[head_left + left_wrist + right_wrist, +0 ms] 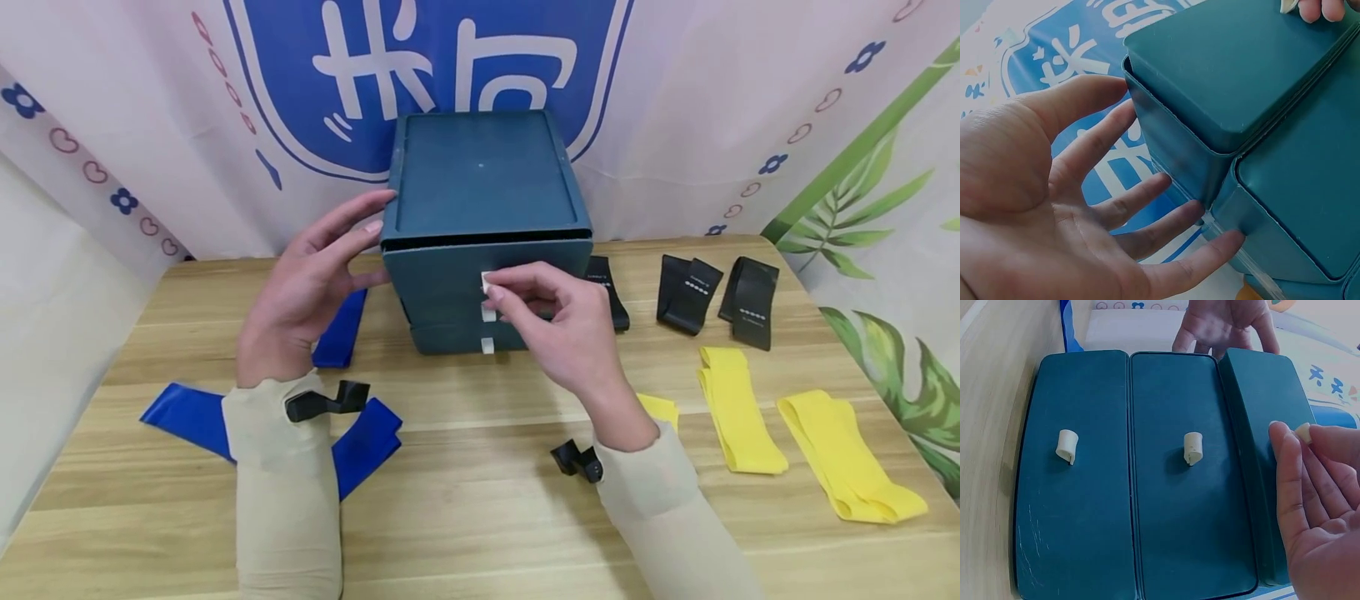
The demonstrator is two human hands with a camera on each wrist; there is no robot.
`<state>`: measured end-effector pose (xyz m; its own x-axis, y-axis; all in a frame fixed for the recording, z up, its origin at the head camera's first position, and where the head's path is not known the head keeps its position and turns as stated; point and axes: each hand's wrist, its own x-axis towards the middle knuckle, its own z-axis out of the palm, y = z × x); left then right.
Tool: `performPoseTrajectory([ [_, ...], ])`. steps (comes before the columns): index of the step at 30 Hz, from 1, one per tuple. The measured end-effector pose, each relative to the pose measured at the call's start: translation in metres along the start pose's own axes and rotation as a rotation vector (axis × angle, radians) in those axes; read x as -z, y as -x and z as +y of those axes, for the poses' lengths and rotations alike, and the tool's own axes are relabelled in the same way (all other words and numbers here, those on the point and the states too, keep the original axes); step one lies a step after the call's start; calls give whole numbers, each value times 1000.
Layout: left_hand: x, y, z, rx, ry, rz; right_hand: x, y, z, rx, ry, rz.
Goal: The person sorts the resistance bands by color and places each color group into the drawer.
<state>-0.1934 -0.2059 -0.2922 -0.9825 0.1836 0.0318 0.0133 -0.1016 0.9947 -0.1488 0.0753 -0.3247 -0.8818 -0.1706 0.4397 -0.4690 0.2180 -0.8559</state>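
Note:
A dark teal box with three stacked drawers stands at the back of the wooden table. Its top drawer juts out a little past the two lower ones. My right hand pinches the small white pull tab of that top drawer between thumb and finger. White tabs also show on the middle and bottom drawers. At the box's left side, my left hand has its fingers spread, and the fingertips rest along the side wall.
Blue bands lie on the left, partly under the left forearm. Black folded bands lie right of the box, with yellow bands nearer the front. A printed curtain hangs right behind the box.

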Motion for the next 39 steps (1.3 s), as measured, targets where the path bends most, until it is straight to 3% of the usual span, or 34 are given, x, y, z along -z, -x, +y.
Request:
performPoseTrajectory([
  [6,2,2,2,-1,-5,-9,3,7,-6,31,-7,-27],
  [18,7,3,2,-1,-5,-90,14,28,-19,21,24,-84],
  [30,10,2,4,0,-42,-154,18,48,-29,63,56,-80],
  [39,6,4,4,-12,-76,-108,18,65,-30,125,46,-82],
])
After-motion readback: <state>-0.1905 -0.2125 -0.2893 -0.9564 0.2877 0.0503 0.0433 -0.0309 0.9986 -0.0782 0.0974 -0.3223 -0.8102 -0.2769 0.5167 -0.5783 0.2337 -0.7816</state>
